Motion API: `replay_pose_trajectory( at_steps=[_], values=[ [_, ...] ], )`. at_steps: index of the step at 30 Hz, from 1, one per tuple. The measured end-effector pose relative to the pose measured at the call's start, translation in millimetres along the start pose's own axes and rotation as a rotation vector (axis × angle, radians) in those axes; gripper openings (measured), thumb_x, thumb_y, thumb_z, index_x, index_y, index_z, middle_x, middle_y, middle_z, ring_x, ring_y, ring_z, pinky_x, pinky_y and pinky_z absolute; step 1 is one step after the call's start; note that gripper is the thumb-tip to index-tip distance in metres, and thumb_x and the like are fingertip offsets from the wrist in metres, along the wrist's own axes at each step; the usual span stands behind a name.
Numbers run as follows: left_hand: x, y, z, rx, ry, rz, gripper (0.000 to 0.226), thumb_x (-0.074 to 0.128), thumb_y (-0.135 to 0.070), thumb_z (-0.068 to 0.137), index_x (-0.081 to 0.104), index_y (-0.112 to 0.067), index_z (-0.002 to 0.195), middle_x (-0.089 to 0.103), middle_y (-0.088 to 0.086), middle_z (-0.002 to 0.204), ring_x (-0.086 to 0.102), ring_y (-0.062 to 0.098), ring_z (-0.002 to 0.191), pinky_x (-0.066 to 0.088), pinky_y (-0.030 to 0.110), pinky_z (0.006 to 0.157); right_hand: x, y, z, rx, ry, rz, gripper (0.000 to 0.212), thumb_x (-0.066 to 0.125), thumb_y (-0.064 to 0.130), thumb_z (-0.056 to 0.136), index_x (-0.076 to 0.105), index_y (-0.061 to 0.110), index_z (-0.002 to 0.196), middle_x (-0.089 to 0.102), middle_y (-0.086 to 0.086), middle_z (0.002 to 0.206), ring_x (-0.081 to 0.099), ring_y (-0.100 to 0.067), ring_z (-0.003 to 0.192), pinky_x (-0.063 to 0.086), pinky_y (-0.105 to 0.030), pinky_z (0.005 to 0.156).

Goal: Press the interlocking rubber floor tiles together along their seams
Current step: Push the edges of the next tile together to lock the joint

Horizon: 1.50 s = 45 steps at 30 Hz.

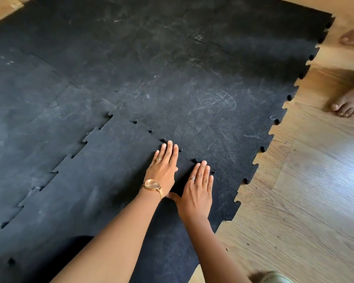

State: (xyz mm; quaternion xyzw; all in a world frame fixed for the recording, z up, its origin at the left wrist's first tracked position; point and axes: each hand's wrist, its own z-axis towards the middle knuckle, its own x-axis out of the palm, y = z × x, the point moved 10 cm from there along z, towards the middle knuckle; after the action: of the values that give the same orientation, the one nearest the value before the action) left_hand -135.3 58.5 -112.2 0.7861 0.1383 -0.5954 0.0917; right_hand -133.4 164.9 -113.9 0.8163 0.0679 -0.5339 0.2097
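Head view: black rubber floor tiles (131,68) cover most of the frame, wooden floor (315,201) showing along the right side and upper left corner. Near tile (102,180) lies lower centre, meeting a scuffed tile (213,111) along a toothed seam (149,130) running from centre down to the right. Left hand (161,170), gold watch (152,185) at the wrist, lies flat and released, fingers together, tips right at the seam. Right hand (196,190) likewise flat, palm down, gripping nothing, just beside the left and touching the same seam lower right. Dark gaps show at several tabs along this seam and along the left seam (74,156), so neither looks fully seated. Bare feet (347,103) of another person stand on the wood, right edge. Risk, judged: pressing only here may lift neighbouring tabs; misaligned teeth could ride over rather than lock.
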Motion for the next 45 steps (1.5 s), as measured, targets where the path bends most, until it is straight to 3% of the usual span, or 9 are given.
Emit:
replay_pose_trajectory(
  at_steps=[4,7,10,17,23,29,37,42,45],
  values=[
    [-14,2,13,0.019,0.090,0.125,0.071,0.042,-0.034,0.101,0.003,-0.005,0.153,0.004,0.017,0.161,0.011,0.029,0.148,0.010,0.038,0.120,-5,5,4,0.012,0.079,-0.012,0.124,0.054,0.072,0.076,-0.015,-0.003,0.148,-0.017,-0.020,0.159,-0.013,-0.031,0.148,-0.007,-0.042,0.119],
    [-35,-6,31,0.002,0.149,0.178,0.059,0.045,-0.043,0.098,0.035,-0.006,0.144,0.033,0.017,0.150,0.034,0.031,0.138,0.023,0.039,0.114,-10,5,6,-0.009,0.159,-0.013,0.131,0.066,0.067,0.071,-0.013,-0.002,0.149,-0.014,-0.018,0.160,-0.011,-0.030,0.149,-0.001,-0.041,0.121],
    [-30,-17,25,-0.079,0.206,0.096,0.052,0.047,-0.042,0.098,0.046,-0.009,0.137,0.032,0.020,0.150,0.025,0.035,0.142,0.029,0.043,0.112,-14,-4,-1,-0.058,0.206,0.041,0.131,0.076,0.054,0.070,-0.012,0.002,0.151,-0.017,-0.013,0.160,-0.012,-0.025,0.149,-0.001,-0.037,0.122],
    [-44,32,12,-0.298,-0.082,-0.298,0.032,0.052,-0.046,0.095,0.065,-0.033,0.120,0.042,0.004,0.148,0.047,0.030,0.128,0.047,0.042,0.086,-11,-8,-2,-0.031,0.157,-0.079,0.126,0.075,0.049,0.073,-0.014,0.004,0.151,-0.018,-0.010,0.160,-0.015,-0.028,0.148,-0.004,-0.045,0.120],
    [-54,38,18,-0.457,-0.248,-0.346,0.058,0.067,-0.058,0.076,0.054,-0.019,0.116,0.066,0.003,0.113,0.050,0.029,0.117,0.045,0.038,0.077,-11,-17,-3,-0.044,0.128,-0.060,0.128,0.073,0.057,0.070,-0.012,0.010,0.152,-0.016,-0.003,0.162,-0.016,-0.026,0.148,-0.003,-0.051,0.119],
    [-56,31,38,-0.407,-0.220,-0.218,0.061,0.070,-0.049,0.071,0.048,-0.017,0.119,0.063,0.007,0.114,0.053,0.030,0.113,0.042,0.042,0.093,-15,-16,-5,-0.076,0.109,-0.032,0.127,0.072,0.059,0.070,-0.011,0.010,0.153,-0.016,-0.005,0.161,-0.016,-0.029,0.148,-0.001,-0.049,0.120],
    [-35,40,34,-0.520,-0.165,-0.584,0.057,0.079,-0.041,0.073,0.054,-0.021,0.120,0.038,0.003,0.135,0.043,0.024,0.123,0.050,0.040,0.070,-9,-12,-1,-0.038,0.136,-0.081,0.127,0.072,0.056,0.072,-0.015,0.008,0.151,-0.018,-0.007,0.161,-0.015,-0.031,0.148,0.000,-0.049,0.119],
    [-15,-5,16,-0.306,-0.115,-0.259,0.045,0.037,-0.029,0.097,0.060,-0.007,0.129,0.053,0.008,0.140,0.048,0.025,0.132,0.051,0.036,0.094,-19,-5,-1,-0.119,0.034,-0.093,0.115,0.072,0.046,0.077,-0.002,0.000,0.151,-0.005,-0.017,0.161,-0.001,-0.038,0.148,0.009,-0.052,0.119],
    [2,-15,10,-0.150,-0.107,-0.032,0.055,0.026,-0.027,0.094,0.056,0.000,0.132,0.057,0.020,0.134,0.053,0.031,0.127,0.043,0.039,0.105,-15,-7,1,-0.111,0.003,-0.144,0.126,0.087,0.051,0.050,0.026,-0.006,0.146,0.027,-0.024,0.154,0.028,-0.043,0.141,0.027,-0.055,0.111]
  ],
)
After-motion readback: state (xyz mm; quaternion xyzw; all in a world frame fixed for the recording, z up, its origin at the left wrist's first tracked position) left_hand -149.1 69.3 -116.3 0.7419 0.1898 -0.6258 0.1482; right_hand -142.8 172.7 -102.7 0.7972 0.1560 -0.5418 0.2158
